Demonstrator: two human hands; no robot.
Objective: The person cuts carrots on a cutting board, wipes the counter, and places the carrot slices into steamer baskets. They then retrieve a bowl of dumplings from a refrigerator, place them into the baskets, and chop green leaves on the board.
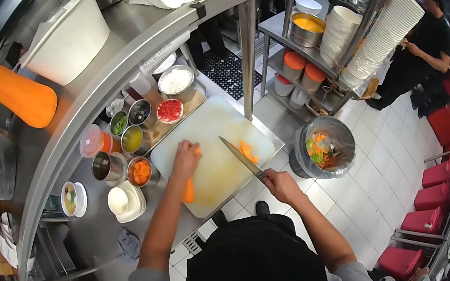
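Note:
On the white cutting board (213, 179), my left hand (186, 161) is closed on a carrot (189, 191), whose orange body shows below the palm and a bit at the fingertips. My right hand (283, 186) grips the handle of a large knife (243, 158). The blade points up and left over the board, apart from my left hand. Orange carrot pieces (248, 151) lie on the board just beyond the blade. Left of the board stands a metal container of cut carrot (142, 172).
Left of the board are containers of red bits (170, 111), white food (176, 81) and green bits (119, 123). A lined bin (324, 148) with scraps stands right of the board. A large carrot (15, 93) rests on the upper shelf. People (424, 51) stand at the upper right.

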